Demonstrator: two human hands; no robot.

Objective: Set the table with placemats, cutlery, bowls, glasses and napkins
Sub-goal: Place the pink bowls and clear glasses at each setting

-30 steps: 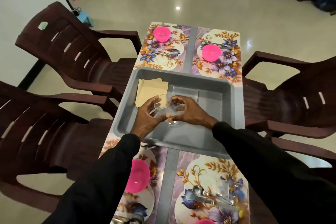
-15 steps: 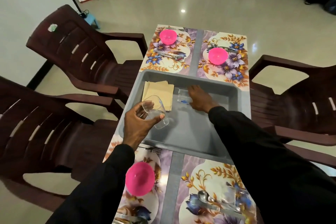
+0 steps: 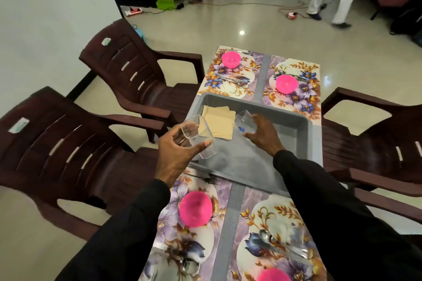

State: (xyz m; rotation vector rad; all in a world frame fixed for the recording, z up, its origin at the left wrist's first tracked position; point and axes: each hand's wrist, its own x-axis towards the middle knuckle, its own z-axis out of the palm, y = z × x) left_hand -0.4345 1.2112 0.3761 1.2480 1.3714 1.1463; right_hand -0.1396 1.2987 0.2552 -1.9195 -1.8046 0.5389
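Over the near left corner of the grey tray (image 3: 306,125), the left hand (image 3: 175,155) curls fingers and thumb round a clear glass (image 3: 201,141). Its long axis is tilted, with the mouth up and left and the base toward the tray's middle. The right hand (image 3: 262,134) grips a second glass (image 3: 245,122) above the tray, also tilted.

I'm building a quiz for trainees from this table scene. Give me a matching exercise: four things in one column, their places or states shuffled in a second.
1 napkins
2 fork
3 spoon
4 left hand

A on the near right placemat
B gripping a glass
C in the tray
D by the tray's near edge

Pairs: 1-C, 2-D, 3-A, 4-B
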